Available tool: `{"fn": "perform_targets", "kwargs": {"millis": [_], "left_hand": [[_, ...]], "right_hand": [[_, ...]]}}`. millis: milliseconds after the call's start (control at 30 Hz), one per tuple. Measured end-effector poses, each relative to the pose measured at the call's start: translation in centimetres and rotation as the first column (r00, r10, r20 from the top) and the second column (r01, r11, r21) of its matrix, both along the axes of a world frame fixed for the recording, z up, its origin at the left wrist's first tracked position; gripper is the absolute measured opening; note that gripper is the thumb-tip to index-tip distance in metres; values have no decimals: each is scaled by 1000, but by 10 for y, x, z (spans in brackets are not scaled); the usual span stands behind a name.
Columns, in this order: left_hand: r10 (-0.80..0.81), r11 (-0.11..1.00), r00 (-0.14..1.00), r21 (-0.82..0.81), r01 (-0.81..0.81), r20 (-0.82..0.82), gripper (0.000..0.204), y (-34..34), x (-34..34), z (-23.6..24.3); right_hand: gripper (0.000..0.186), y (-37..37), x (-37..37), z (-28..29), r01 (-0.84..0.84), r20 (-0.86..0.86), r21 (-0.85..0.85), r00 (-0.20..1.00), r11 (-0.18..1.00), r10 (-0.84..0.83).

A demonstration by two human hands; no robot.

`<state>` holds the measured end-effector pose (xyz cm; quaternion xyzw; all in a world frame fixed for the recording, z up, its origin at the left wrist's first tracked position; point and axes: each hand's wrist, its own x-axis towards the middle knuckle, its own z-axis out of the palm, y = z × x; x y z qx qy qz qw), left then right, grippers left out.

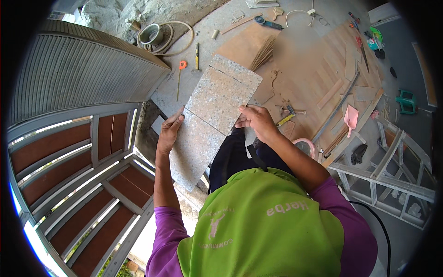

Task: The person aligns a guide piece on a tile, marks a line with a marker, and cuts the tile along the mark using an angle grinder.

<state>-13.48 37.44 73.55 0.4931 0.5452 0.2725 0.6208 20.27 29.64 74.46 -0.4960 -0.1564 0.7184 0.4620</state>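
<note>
A speckled grey-pink stone tile (221,94) lies in front of me, with a dark straight line across its far part. My left hand (170,130) grips its left near corner, fingers bent around the edge. On the opposite side, my right hand (256,121) pinches the right edge between thumb and fingers. A second speckled tile (194,147) meets its near edge along a thin seam and reaches back toward my body. Whether the two tiles touch I cannot tell. Beyond the left corner are an orange tape measure (182,65) with its blade out and a yellow-handled hammer (197,57).
A ribbed metal panel (87,64) and a railing (94,138) border the left. A bucket (150,34) and hose stand far left; an angle grinder (267,23) lies far ahead. Right are tile strips (330,94), a pink dustpan (351,117), a hammer (287,115) and a ladder (387,171).
</note>
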Motion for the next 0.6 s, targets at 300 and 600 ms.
{"fn": "perform_targets", "kwargs": {"millis": [300,600], "left_hand": [[-87,983,994,154,96,-63,34,50,18,27],[-212,940,966,238,243,-151,33,110,107,48]], "right_hand": [[20,17,9,-9,104,-47,-19,993,994,-105],[25,46,68,-38,246,-122,-67,960,967,-253]]}}
